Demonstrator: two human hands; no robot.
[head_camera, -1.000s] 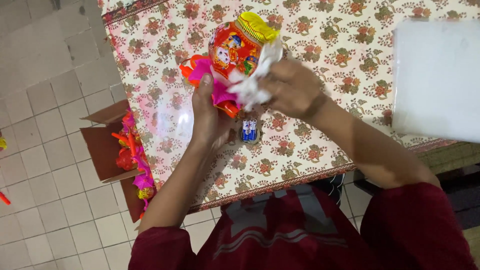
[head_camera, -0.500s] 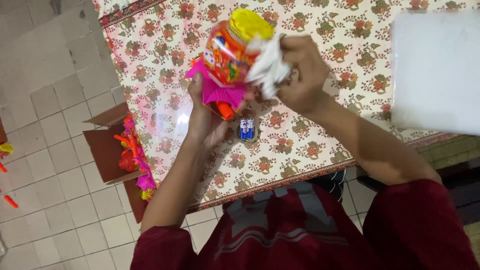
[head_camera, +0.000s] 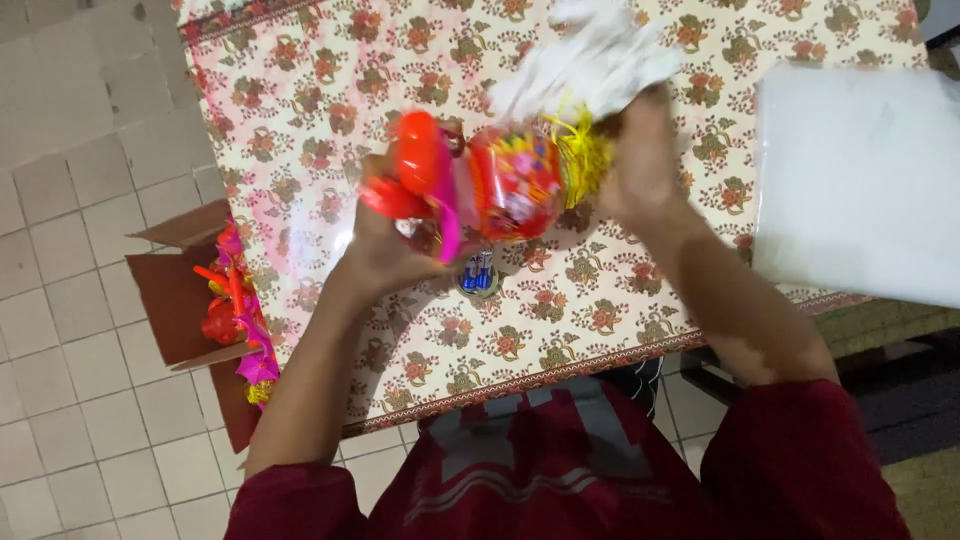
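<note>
Starting at the far left of the frame, it's pale floor tiles (head_camera: 70, 230), and on them sits an open cardboard box (head_camera: 175, 300) tucked just beside the table's left edge. It's got a bunch of red, orange and pink toys (head_camera: 235, 320) stuffed in it, pretty blurry so I can't make out what they are exactly.

Moving right, the table (head_camera: 300, 110) is covered with a cream floral cloth and fills most of the upper frame. The left hand (head_camera: 385, 250) is raised over it, left of centre, fingers wrapped around the pink and red end of a colourful lantern toy (head_camera: 490, 185). That toy is held up in the air above the table, lying roughly sideways between both hands, with a shiny red printed drum in the middle and yellow fringe on its right end. Directly under it, on the cloth, there's a small pack of blue batteries (head_camera: 478, 272), not touching anything else.

Next over, the right hand (head_camera: 640, 165) grips the toy's yellow end and also has a crumpled white wrapper (head_camera: 590, 60) bunched up against it, sticking up toward the top of the frame.

Far right, a big flat white sheet (head_camera: 860, 180) lies on the table's right edge, well apart from the hands.
</note>
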